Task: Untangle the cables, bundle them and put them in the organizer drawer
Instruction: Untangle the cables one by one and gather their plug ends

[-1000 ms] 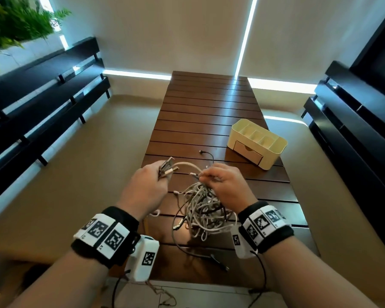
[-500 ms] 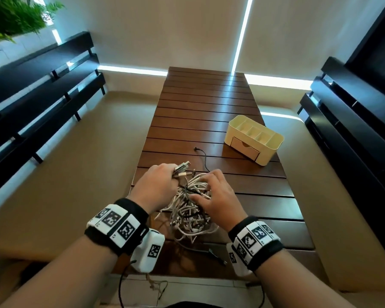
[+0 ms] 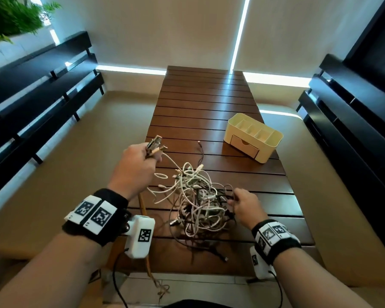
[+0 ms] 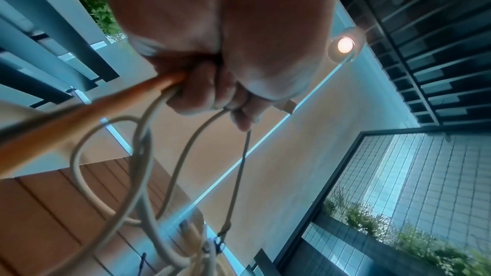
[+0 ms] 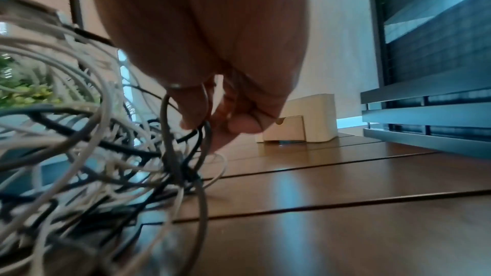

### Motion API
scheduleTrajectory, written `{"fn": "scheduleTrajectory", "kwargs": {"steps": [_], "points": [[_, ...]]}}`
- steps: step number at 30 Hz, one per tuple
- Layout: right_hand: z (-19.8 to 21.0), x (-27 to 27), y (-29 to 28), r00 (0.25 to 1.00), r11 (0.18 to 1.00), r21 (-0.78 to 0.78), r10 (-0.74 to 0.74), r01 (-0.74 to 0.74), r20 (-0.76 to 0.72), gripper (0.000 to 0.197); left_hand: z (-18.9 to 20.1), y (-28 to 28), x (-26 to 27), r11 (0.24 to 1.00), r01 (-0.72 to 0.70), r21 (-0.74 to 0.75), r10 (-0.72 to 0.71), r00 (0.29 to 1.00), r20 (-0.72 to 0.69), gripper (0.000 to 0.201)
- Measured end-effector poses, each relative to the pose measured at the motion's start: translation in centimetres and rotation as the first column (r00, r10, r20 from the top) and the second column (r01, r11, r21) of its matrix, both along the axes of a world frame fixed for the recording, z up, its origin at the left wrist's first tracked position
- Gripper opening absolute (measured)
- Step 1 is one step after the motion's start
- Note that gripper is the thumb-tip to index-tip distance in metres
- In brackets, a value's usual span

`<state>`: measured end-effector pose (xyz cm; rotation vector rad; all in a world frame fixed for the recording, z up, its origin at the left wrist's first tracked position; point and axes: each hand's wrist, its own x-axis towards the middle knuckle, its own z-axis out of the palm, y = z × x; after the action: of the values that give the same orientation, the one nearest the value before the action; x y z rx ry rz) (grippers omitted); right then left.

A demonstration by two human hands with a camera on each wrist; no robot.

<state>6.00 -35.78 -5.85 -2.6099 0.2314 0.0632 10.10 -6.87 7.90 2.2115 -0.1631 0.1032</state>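
Note:
A tangle of white, grey and dark cables (image 3: 198, 203) (image 5: 87, 154) lies on the near part of the slatted wooden table (image 3: 209, 103). My left hand (image 3: 138, 165) (image 4: 212, 83) is raised at the table's left edge and grips several cable ends, whose plugs (image 3: 156, 144) stick out above the fist. An orange cable (image 4: 79, 114) and white strands run down from it to the heap. My right hand (image 3: 242, 202) (image 5: 212, 121) pinches dark strands at the heap's right side. The cream organizer (image 3: 252, 136) (image 5: 300, 121) stands at the right, its drawer (image 3: 243, 146) closed.
A single dark cable (image 3: 201, 152) trails toward the far side of the table. Dark slatted benches stand on the left (image 3: 38, 90) and right (image 3: 351, 112). Green plants (image 3: 11, 16) are at the upper left. The far half of the table shows bare slats.
My hands have drawn apart. The left rose and went left with the plugs. The right dropped to the heap's right side, and the tangle has spread wider.

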Motion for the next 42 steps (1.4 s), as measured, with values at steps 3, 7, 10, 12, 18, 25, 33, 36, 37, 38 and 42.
{"fn": "scheduleTrajectory", "kwargs": {"steps": [3, 7, 10, 12, 18, 25, 33, 36, 37, 38, 42], "points": [[1.5, 1.3, -1.0, 0.985, 0.998, 0.017, -0.064, 0.068, -0.16, 0.01, 0.4, -0.3, -0.4, 0.998, 0.054, 0.041, -0.054, 0.999, 0.008, 0.025], [7.1, 2.0, -0.6, 0.999, 0.992, 0.123, -0.013, 0.017, -0.037, 0.054, 0.6, -0.8, -0.7, 0.994, 0.078, 0.082, -0.078, 0.997, 0.002, 0.024], [11.8, 0.9, 3.7, 0.955, 0.9, 0.364, 0.15, -0.239, 0.256, 0.035, 0.7, -1.5, -0.8, 0.991, 0.125, 0.055, -0.124, 0.992, -0.015, 0.023], [12.8, 0.4, 7.0, 0.927, 0.796, 0.48, 0.279, -0.369, 0.251, 0.026, 0.7, -2.1, -1.0, 0.984, 0.172, 0.042, -0.172, 0.985, -0.009, 0.024], [8.4, 1.6, 8.9, 0.95, 0.839, 0.449, 0.245, -0.308, 0.194, 0.006, 0.9, -1.5, -1.5, 0.988, 0.153, 0.024, -0.153, 0.987, 0.048, 0.024], [9.8, 1.8, 7.9, 0.881, 0.79, 0.469, 0.179, -0.394, 0.438, 0.008, -1.7, 0.7, -1.6, 0.994, 0.073, 0.086, -0.064, 0.993, -0.104, 0.026], [8.0, 1.9, 8.2, 0.87, 0.8, 0.393, 0.303, -0.454, 0.389, 0.013, -0.4, -1.6, -2.3, 0.925, 0.292, 0.244, -0.283, 0.956, -0.072, 0.024], [8.3, 1.9, 8.3, 0.867, 0.812, 0.392, 0.255, -0.433, 0.428, 0.01, -0.6, -2.8, -2.2, 0.889, 0.269, 0.37, -0.254, 0.963, -0.091, 0.031], [8.1, 1.6, 8.3, 0.873, 0.827, 0.394, 0.216, -0.402, 0.437, 0.01, -0.6, -2.9, -2.1, 0.895, 0.254, 0.367, -0.241, 0.967, -0.081, 0.03], [7.6, 1.1, 8.4, 0.89, 0.85, 0.399, 0.159, -0.344, 0.428, 0.015, -0.7, -3.0, -2.1, 0.906, 0.243, 0.347, -0.234, 0.97, -0.067, 0.029], [4.4, -0.7, 8.7, 0.943, 0.909, 0.346, 0.121, -0.23, 0.309, 0.01, -0.4, -2.4, -1.6, 0.964, 0.174, 0.199, -0.178, 0.984, 0.002, 0.029]]}}
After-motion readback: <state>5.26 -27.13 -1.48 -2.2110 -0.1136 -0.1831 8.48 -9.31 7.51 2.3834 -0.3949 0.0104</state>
